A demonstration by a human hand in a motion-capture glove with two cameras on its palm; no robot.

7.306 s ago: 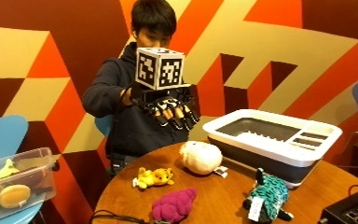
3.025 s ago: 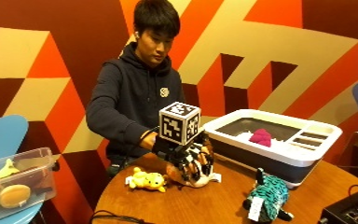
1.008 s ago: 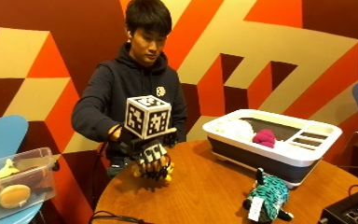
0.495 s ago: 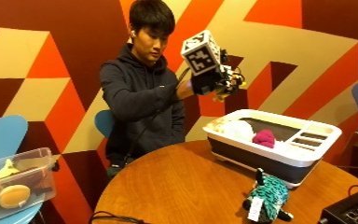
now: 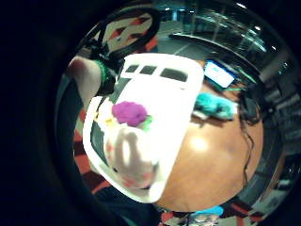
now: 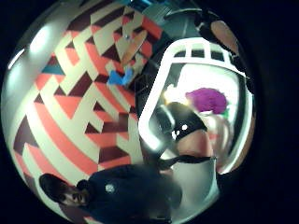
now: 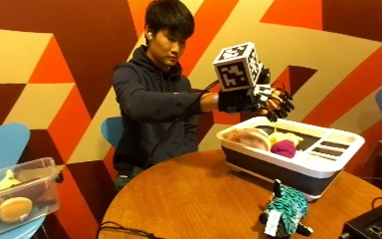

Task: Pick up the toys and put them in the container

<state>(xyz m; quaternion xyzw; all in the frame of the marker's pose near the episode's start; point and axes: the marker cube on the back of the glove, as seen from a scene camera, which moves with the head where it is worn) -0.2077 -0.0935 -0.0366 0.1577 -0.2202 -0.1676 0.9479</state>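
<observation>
above the white container [image 7: 265, 163] the gloved right hand [image 7: 265, 102] hovers, fingers relaxed, holding nothing.

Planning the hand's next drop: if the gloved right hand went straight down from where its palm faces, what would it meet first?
Probably the toys in the white container: the right hand hovers above the purple toy.

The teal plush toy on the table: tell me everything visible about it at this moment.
The teal plush toy with dark stripes is soft, fuzzy fabric, with a white tag hanging at its front. It sits on the round wooden table, near the table's edge, just in front of the white-rimmed dark-sided container, outside it. Nothing holds it; the gloved right hand is up above the container, apart from it. The little finger side palm view shows it beside the container too.
</observation>
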